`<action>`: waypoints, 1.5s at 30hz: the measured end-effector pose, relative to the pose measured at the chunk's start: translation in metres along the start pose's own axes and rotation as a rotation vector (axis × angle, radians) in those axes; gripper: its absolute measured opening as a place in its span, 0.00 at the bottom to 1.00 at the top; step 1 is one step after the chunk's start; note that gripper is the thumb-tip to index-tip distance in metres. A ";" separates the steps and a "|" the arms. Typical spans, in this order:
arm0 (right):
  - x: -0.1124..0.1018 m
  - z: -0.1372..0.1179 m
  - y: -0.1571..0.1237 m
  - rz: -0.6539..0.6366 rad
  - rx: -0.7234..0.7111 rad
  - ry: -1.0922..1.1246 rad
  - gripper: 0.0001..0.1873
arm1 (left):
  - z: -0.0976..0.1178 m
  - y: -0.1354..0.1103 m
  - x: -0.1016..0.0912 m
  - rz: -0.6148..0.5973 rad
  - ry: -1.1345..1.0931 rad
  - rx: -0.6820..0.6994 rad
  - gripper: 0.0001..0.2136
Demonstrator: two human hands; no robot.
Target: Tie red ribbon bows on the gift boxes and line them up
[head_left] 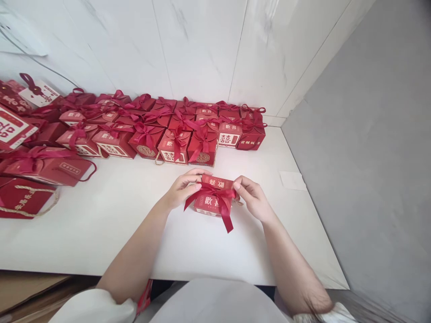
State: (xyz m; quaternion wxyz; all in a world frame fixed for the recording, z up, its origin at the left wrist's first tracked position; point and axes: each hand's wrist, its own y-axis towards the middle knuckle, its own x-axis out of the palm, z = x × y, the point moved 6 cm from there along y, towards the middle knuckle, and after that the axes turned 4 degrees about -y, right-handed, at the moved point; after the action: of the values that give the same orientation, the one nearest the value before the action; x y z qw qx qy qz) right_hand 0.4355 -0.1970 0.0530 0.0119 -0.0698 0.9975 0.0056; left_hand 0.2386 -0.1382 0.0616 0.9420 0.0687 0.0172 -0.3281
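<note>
A small red gift box [205, 207] with cream Chinese characters stands on the white table right in front of me. Around it runs a dark red satin ribbon [225, 211], tied in a bow on top, with two tails hanging down. At the box's left side, my left hand [183, 189] is closed, thumb and fingers pinching the left part of the bow. My right hand [252, 197] pinches the bow's right loop between thumb and forefinger. Part of a twisted cord handle shows beneath the right fingers.
Rows of similar red boxes [175, 146] with bows line the wall behind. Larger red boxes with cord handles [23, 197] stand at the left. A pale square patch [292, 180] lies on the table [111, 224] at right, near a grey wall [367, 170].
</note>
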 end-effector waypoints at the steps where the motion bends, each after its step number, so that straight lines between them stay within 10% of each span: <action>1: 0.001 -0.001 -0.001 -0.022 -0.002 -0.023 0.19 | 0.000 0.000 0.001 0.004 0.005 0.014 0.14; 20: 0.008 -0.003 -0.017 -0.479 0.254 -0.041 0.29 | 0.020 -0.003 -0.001 0.205 0.288 0.101 0.15; 45: 0.008 0.000 -0.003 0.102 0.115 0.116 0.18 | 0.016 -0.009 0.000 0.048 0.251 -0.137 0.15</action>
State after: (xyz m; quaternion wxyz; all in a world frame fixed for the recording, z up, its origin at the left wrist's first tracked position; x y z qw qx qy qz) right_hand 0.4284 -0.2009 0.0529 -0.0423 -0.0184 0.9974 -0.0551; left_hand 0.2324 -0.1477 0.0764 0.9425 0.0449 0.1556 -0.2925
